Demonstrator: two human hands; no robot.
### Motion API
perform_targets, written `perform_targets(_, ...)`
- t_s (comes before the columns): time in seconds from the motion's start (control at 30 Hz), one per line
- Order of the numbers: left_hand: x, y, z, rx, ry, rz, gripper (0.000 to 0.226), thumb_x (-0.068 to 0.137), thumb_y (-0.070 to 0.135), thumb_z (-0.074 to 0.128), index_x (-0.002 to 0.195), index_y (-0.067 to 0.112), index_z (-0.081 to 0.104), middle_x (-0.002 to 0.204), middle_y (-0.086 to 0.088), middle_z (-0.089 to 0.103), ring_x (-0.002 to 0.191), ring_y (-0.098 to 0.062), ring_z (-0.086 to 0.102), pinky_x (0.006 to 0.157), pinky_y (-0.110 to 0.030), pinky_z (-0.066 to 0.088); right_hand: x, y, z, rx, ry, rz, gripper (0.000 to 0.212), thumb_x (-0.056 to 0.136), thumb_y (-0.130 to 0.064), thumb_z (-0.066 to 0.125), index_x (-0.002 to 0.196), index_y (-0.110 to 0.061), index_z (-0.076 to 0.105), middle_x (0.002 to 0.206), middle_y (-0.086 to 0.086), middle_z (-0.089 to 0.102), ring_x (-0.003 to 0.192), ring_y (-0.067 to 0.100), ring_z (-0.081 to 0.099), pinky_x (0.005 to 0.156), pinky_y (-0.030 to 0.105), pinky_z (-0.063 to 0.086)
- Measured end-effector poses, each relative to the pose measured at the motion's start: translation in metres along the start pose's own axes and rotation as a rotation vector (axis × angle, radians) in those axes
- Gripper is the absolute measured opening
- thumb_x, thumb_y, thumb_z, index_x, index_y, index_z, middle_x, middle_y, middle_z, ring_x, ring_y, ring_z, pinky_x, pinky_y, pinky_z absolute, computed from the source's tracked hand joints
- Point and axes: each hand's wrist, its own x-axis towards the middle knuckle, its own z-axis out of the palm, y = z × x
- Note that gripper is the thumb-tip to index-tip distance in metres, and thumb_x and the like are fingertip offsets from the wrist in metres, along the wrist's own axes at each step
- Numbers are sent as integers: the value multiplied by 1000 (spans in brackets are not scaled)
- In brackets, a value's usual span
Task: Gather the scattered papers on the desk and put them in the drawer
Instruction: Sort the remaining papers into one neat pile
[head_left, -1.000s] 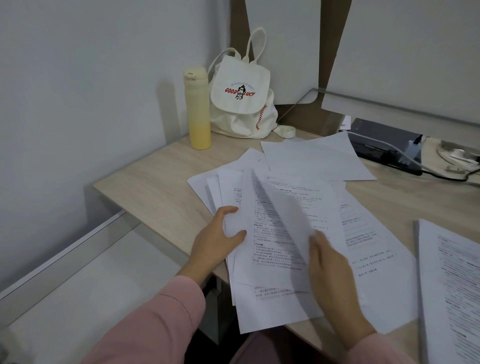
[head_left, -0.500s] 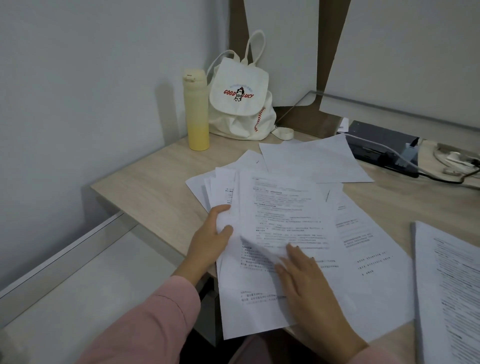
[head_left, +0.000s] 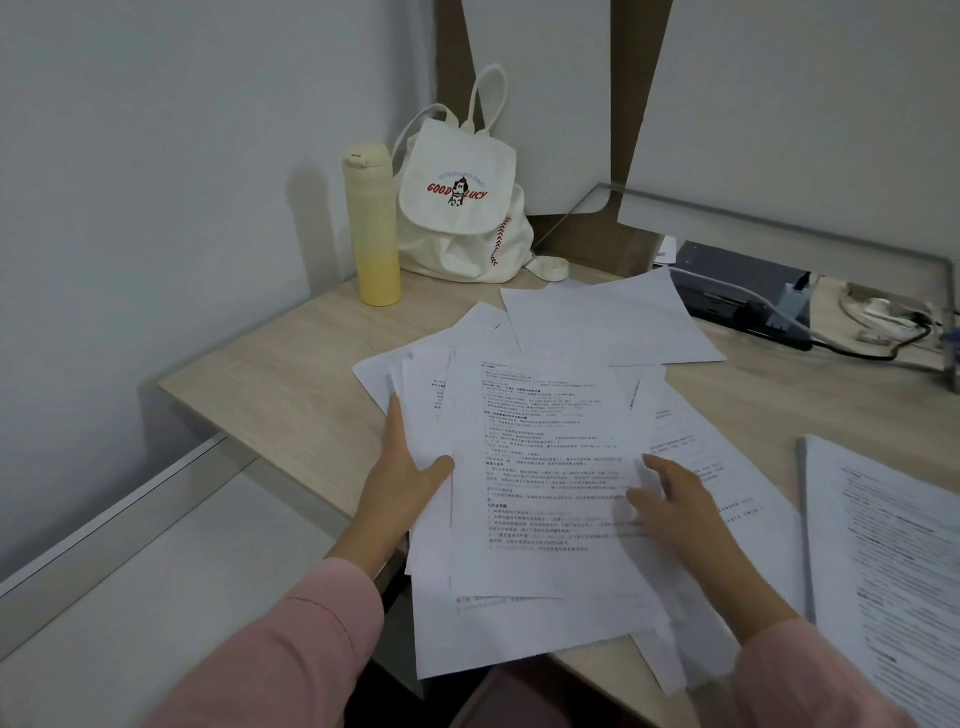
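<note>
both arms wear loose pink sleeves (head_left: 291, 644), hands bare.

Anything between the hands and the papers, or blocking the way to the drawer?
Nothing between them: left hand holds the paper pile by its edge, right hand rests on top. No drawer in view, so that path cannot be judged.

One desk (head_left: 270, 384) bore one yellow bottle (head_left: 371, 228), one white backpack (head_left: 462, 208), one black box (head_left: 737, 275), one blank sheet (head_left: 608, 322) and one thick stack of printed pages (head_left: 893, 545). The overlapping pile of papers (head_left: 540, 467) counted at least six sheets; its exact number stayed hidden. Two hands showed: one left hand (head_left: 410, 478), one right hand (head_left: 680, 509).
</note>
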Motion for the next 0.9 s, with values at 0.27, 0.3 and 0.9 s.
perform_targets(0.27,1,2,-4,-123,-78,-20,73,81,25,63,142,34,25,138,11,44,121,-10,47,93,-27,42,-9,-10,4,98,-130,-55,40,90,-12,55,129,-18,50,124,5,51,103,12,44,90,22,32)
perform_targets(0.3,0,5,-4,-171,-83,-52,70,85,17,63,142,29,25,136,6,46,118,-13,50,86,-24,45,-10,-11,3,140,-129,-39,40,90,-11,55,129,-17,50,127,5,51,104,12,45,91,22,32)
perform_targets(0.9,-40,131,0,-313,18,270,35,84,-4,53,101,26,58,97,12,66,87,-7,62,72,-16,51,-39,-47,-83,771,81,-293,32,87,-7,57,114,-24,63,111,0,70,102,21,66,87,39,52)
